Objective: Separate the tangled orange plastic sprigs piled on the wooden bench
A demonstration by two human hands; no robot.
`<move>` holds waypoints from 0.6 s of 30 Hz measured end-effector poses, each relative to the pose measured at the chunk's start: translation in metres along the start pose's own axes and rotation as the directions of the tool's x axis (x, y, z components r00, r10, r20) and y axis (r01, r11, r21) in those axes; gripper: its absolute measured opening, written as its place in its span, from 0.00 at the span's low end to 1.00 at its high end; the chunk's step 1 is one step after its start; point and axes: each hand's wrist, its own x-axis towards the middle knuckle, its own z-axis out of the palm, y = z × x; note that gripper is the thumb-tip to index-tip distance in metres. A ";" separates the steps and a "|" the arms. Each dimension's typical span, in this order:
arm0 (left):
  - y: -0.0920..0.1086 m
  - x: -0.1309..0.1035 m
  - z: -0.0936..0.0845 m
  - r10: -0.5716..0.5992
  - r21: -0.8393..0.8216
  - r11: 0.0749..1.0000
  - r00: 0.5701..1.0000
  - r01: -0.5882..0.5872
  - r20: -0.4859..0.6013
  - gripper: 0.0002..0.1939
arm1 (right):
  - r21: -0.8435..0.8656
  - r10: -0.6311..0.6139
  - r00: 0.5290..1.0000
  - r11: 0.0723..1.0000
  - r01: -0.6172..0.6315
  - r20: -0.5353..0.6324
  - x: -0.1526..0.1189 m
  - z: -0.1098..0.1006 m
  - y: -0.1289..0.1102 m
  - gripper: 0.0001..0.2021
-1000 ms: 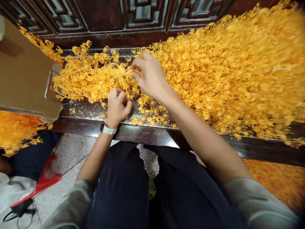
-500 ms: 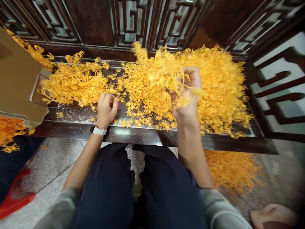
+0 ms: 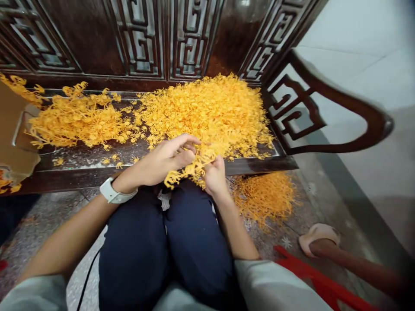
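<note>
My right hand (image 3: pixel 216 175) is closed around a clump of small yellow plastic pieces with finger-like prongs, joined by thin strands (image 3: pixel 197 166). Just left of it, my left hand (image 3: pixel 168 159) has its fingers curled in at the clump's edge, thumb and fingertips against it. Part of the clump dangles over my knees. Behind my hands, a big heap of loose yellow pieces (image 3: pixel 207 110) covers the right part of a dark wooden bench (image 3: pixel 81 178). A smaller, stringier yellow pile (image 3: pixel 81 119) lies to the left.
A cardboard box (image 3: pixel 14 129) stands at the bench's left end. The carved backrest (image 3: pixel 142 43) and curved armrest (image 3: pixel 350 149) bound the bench. Below lies an orange strand heap (image 3: pixel 266 196) on the floor. At right are a red stool (image 3: pixel 311 272) and another person's foot (image 3: pixel 319 237).
My right hand has brought the clump down from above the heap toward my lap. My left hand has moved right to meet it. The view has turned right.
</note>
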 end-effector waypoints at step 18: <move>0.024 0.070 0.091 -0.060 -0.080 0.994 0.990 0.070 0.125 0.10 | -0.371 -0.320 0.907 0.905 0.207 -0.273 -0.045 -0.140 -0.005 0.17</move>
